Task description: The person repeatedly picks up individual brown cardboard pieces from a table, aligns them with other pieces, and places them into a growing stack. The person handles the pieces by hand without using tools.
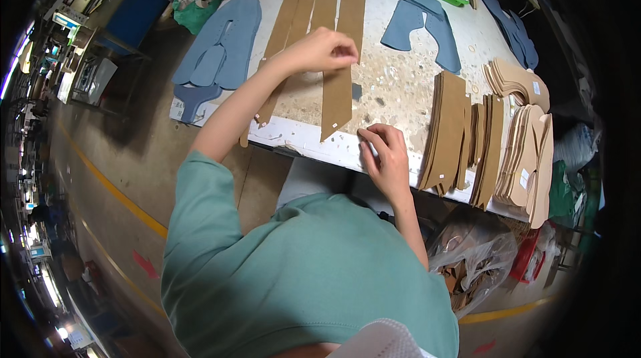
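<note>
The left hand (326, 49) hangs over the middle of the table (400, 107), its fingers curled inward and pointing to the right; the fingertips are bunched together, and whether they pinch anything cannot be told from this angle. Directly beneath it lies a brown strip (336, 103), which shows below the hand and runs toward the near edge of the table, where it finishes in a slanted end marked with a small white label (335, 125). The hand hides the upper part of this strip. Further brown pieces (283, 24) lie side by side beyond the hand and to its left, and the left forearm crosses over some of them. The right hand (388, 153) is at the near edge, just to the right of the slanted end and apart from it; its fingers are bent, the thumb stands away from them, and nothing shows in the gap. A small dark square (357, 92) lies between the two hands, beside the strip's right side. To the right of the right hand, well clear of its fingers, stand stacked brown pieces (443, 127), with tan stacks (521, 157) beyond them. Blue-grey pieces (242, 31) lie left of the strips.
</note>
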`<state>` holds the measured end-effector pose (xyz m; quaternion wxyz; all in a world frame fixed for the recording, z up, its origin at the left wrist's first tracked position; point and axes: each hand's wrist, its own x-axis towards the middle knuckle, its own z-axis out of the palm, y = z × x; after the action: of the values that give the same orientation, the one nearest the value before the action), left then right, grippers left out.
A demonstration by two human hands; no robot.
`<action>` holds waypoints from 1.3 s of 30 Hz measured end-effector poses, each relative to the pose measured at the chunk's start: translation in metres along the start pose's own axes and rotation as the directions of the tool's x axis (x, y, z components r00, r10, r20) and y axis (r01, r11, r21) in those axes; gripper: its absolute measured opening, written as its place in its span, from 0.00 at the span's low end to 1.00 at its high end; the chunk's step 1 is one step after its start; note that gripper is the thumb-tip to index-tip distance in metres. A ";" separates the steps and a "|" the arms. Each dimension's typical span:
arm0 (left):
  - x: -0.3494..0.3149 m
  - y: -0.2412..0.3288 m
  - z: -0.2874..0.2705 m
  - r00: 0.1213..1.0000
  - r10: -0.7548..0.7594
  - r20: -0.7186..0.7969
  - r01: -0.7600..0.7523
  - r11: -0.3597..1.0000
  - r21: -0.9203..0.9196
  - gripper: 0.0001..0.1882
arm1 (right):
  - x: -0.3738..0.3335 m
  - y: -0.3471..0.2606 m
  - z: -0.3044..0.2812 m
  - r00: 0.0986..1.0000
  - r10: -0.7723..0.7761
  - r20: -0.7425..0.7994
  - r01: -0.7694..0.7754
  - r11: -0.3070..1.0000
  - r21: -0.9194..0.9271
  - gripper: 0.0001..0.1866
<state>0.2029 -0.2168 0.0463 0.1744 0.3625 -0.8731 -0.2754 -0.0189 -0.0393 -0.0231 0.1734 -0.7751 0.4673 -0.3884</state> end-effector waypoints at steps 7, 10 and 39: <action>0.037 -0.022 0.034 0.987 -0.011 -0.161 0.091 0.863 0.496 0.14 | -0.004 -0.002 -0.001 0.999 -0.015 -0.033 0.014 1.000 -0.013 0.12; 0.043 -0.025 0.029 0.985 -0.110 -0.132 0.153 0.907 0.392 0.14 | -0.006 -0.002 -0.002 0.999 -0.015 -0.048 0.014 1.000 -0.026 0.13; -0.075 0.070 0.082 0.949 -0.098 -0.300 0.156 0.972 0.175 0.19 | 0.005 0.018 -0.003 0.863 0.499 -0.080 -0.405 0.777 0.481 0.16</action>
<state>0.1746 -0.0920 0.0161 0.2450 0.4700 -0.8359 -0.1425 -0.0300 -0.0528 -0.0304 0.3870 -0.5341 0.5529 -0.5092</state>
